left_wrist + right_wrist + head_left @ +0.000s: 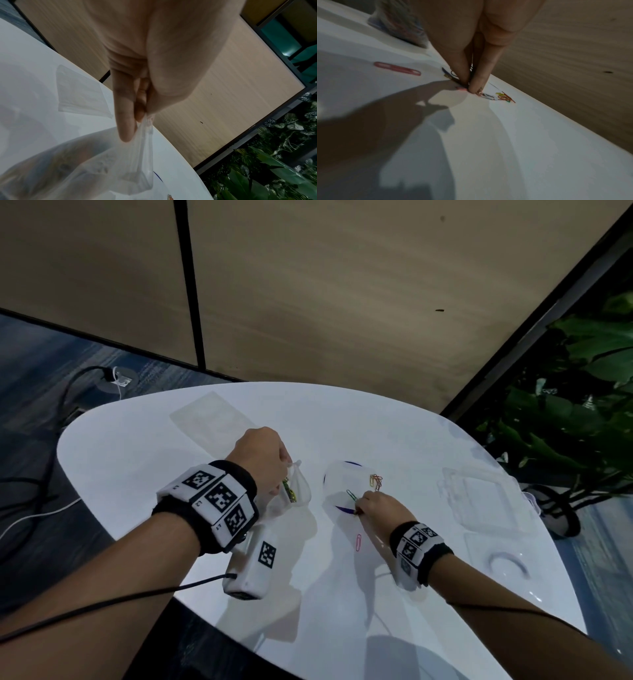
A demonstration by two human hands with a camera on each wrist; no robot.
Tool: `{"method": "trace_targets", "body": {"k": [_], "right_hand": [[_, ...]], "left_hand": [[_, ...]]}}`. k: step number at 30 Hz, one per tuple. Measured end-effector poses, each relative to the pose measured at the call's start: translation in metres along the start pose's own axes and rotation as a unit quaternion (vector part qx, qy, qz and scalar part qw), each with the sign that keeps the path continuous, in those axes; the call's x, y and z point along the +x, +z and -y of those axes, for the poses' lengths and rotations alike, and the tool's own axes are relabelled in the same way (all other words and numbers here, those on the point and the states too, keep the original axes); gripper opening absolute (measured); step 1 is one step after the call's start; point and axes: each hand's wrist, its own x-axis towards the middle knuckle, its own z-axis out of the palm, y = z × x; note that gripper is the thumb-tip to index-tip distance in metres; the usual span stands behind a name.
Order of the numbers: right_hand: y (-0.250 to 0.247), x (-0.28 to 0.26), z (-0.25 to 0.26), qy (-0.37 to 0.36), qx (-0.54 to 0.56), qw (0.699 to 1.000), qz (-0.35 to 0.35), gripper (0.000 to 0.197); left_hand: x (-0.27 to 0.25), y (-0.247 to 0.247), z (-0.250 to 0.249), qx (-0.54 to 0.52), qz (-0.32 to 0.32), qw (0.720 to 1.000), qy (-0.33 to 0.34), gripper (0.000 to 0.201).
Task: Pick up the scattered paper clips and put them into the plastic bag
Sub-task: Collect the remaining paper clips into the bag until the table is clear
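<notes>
My left hand [270,463] pinches the top edge of a clear plastic bag [294,489] and holds it above the white table [137,474]; a few coloured clips show inside it. In the left wrist view the bag [137,155] hangs from the fingers [125,121]. My right hand [373,505] is down on the table, its fingertips [474,85] pressed together on a paper clip there. A green clip [351,494] lies just beyond the fingers, a cluster of orange and yellow clips [376,481] farther back, and a pink clip [358,542] nearer me.
A flat clear sheet [212,416] lies at the table's far left. Clear plastic boxes [486,498] and a lid [507,559] sit at the right. A white device with a marker [253,563] hangs under my left wrist. Plants [582,405] stand beyond the right edge.
</notes>
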Motion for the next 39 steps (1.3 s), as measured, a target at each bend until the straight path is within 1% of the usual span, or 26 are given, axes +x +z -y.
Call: {"method": "trace_targets", "body": {"k": [2, 4, 5, 7, 9, 10, 11, 12, 13, 14, 15, 16, 19, 20, 23, 25, 27, 29, 31, 32, 34, 35, 36, 37, 38, 39], "right_hand": [[-0.011, 0.004, -0.004, 0.073, 0.080, 0.994, -0.013, 0.021], [-0.023, 0.009, -0.008, 0.172, 0.206, 0.961, -0.063, 0.015], [-0.033, 0.012, -0.009, 0.213, 0.287, 0.930, -0.088, 0.012], [-0.057, 0.014, -0.004, 0.254, 0.481, 0.831, -0.117, 0.010], [-0.086, 0.011, 0.015, 0.229, 0.644, 0.719, -0.127, 0.009], [-0.099, 0.009, 0.027, 0.204, 0.704, 0.670, -0.118, 0.010], [-0.107, 0.007, 0.039, 0.183, 0.743, 0.636, -0.101, 0.011], [-0.114, 0.004, 0.053, 0.166, 0.766, 0.616, -0.080, 0.012], [-0.118, 0.003, 0.065, 0.154, 0.776, 0.609, -0.056, 0.014], [-0.118, 0.002, 0.075, 0.146, 0.778, 0.610, -0.034, 0.016], [-0.116, 0.002, 0.083, 0.140, 0.767, 0.626, -0.019, 0.017], [-0.113, 0.002, 0.089, 0.135, 0.739, 0.660, -0.015, 0.017], [-0.103, 0.004, 0.097, 0.116, 0.579, 0.805, -0.046, 0.020], [-0.103, 0.002, 0.100, 0.106, 0.524, 0.843, -0.063, 0.019], [-0.105, 0.001, 0.101, 0.045, 0.387, 0.914, -0.115, 0.022], [-0.106, 0.000, 0.099, -0.007, 0.309, 0.945, -0.101, 0.025], [-0.107, 0.001, 0.097, -0.037, 0.296, 0.951, -0.083, 0.024], [-0.115, -0.001, 0.093, -0.039, 0.303, 0.949, -0.077, 0.022], [-0.122, -0.003, 0.086, -0.044, 0.350, 0.934, -0.055, 0.019], [-0.126, -0.003, 0.081, -0.052, 0.409, 0.910, -0.036, 0.018], [-0.130, 0.001, 0.067, -0.027, 0.568, 0.823, -0.010, 0.019], [-0.128, 0.006, 0.056, 0.001, 0.612, 0.790, -0.020, 0.023], [-0.123, 0.011, 0.042, 0.034, 0.609, 0.791, -0.045, 0.027], [-0.116, 0.016, 0.025, 0.067, 0.548, 0.830, -0.075, 0.029], [-0.105, 0.021, 0.006, 0.090, 0.447, 0.885, -0.091, 0.029], [-0.095, 0.024, -0.010, 0.106, 0.331, 0.934, -0.077, 0.029]], "left_hand": [[0.000, 0.002, -0.001, 0.003, 0.000, 1.000, 0.001, 0.023], [0.000, 0.004, -0.003, 0.005, 0.002, 1.000, 0.004, 0.023], [0.000, 0.004, -0.004, 0.005, 0.002, 1.000, 0.005, 0.022], [0.001, 0.007, -0.007, 0.003, 0.005, 1.000, 0.004, 0.022], [0.001, 0.010, -0.010, -0.001, 0.006, 1.000, 0.006, 0.022], [0.001, 0.011, -0.011, -0.004, 0.006, 1.000, 0.009, 0.022], [0.001, 0.013, -0.012, -0.005, 0.005, 1.000, 0.012, 0.022], [0.001, 0.015, -0.013, -0.008, 0.003, 1.000, 0.015, 0.022], [0.000, 0.017, -0.015, -0.010, 0.003, 1.000, 0.018, 0.021], [-0.001, 0.018, -0.016, -0.012, 0.005, 1.000, 0.022, 0.020], [-0.001, 0.020, -0.017, -0.015, 0.008, 1.000, 0.025, 0.019], [-0.002, 0.021, -0.018, -0.018, 0.010, 0.999, 0.026, 0.018], [-0.003, 0.023, -0.018, -0.023, 0.003, 0.999, 0.031, 0.019], [-0.003, 0.024, -0.017, -0.022, 0.003, 0.999, 0.032, 0.021], [-0.002, 0.025, -0.015, -0.023, 0.005, 0.999, 0.031, 0.022], [-0.003, 0.025, -0.016, -0.024, 0.008, 0.999, 0.034, 0.022], [-0.003, 0.025, -0.016, -0.031, 0.012, 0.999, 0.035, 0.023], [-0.003, 0.024, -0.016, -0.035, 0.012, 0.999, 0.031, 0.021], [-0.003, 0.023, -0.016, -0.039, 0.014, 0.999, 0.024, 0.017], [-0.003, 0.021, -0.015, -0.041, 0.014, 0.999, 0.022, 0.016], [-0.003, 0.019, -0.014, -0.041, 0.009, 0.999, 0.019, 0.017], [-0.003, 0.017, -0.012, -0.042, 0.005, 0.999, 0.015, 0.018], [-0.003, 0.016, -0.011, -0.045, 0.003, 0.999, 0.011, 0.018], [-0.003, 0.014, -0.010, -0.049, 0.003, 0.999, 0.006, 0.018], [-0.003, 0.013, -0.009, -0.051, 0.003, 0.999, 0.002, 0.018], [-0.003, 0.012, -0.008, -0.050, 0.003, 0.999, 0.001, 0.017]]}}
